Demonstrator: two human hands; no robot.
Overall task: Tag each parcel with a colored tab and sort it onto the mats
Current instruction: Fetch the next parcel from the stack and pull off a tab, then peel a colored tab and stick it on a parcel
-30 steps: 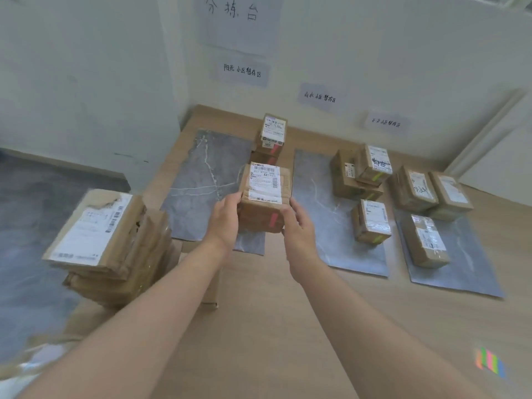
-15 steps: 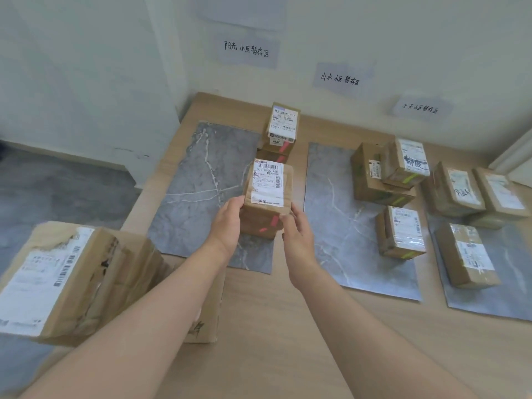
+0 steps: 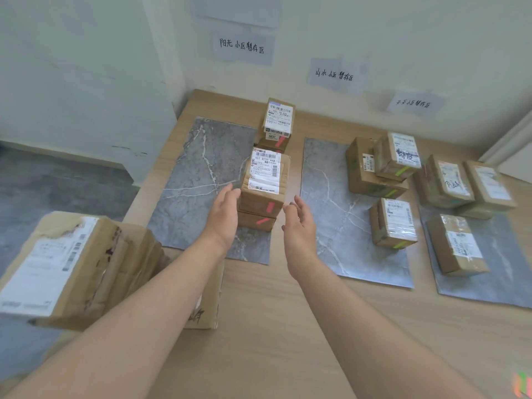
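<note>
Now that the fingers (image 3: 230,195) of the left hand (image 3: 223,218) lie straight, holding nothing, and the right hand (image 3: 299,226) is spread and empty, the brown cardboard parcel with white label and red tab (image 3: 263,182) looks placed; half a second ago both hands gripped its sides. It rests on another red-tabbed cardboard box (image 3: 256,221) at the near right corner of the leftmost grey marble-patterned mat (image 3: 195,182). Next probably comes a reach to the stack of untagged brown parcels (image 3: 72,269) off that mat's near left corner.

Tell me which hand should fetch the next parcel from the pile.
Left, probably. The left hand is open, and the pile of brown cardboard parcels lies left of it; the right hand, also open, is beyond the red-tabbed cardboard parcel.
</note>
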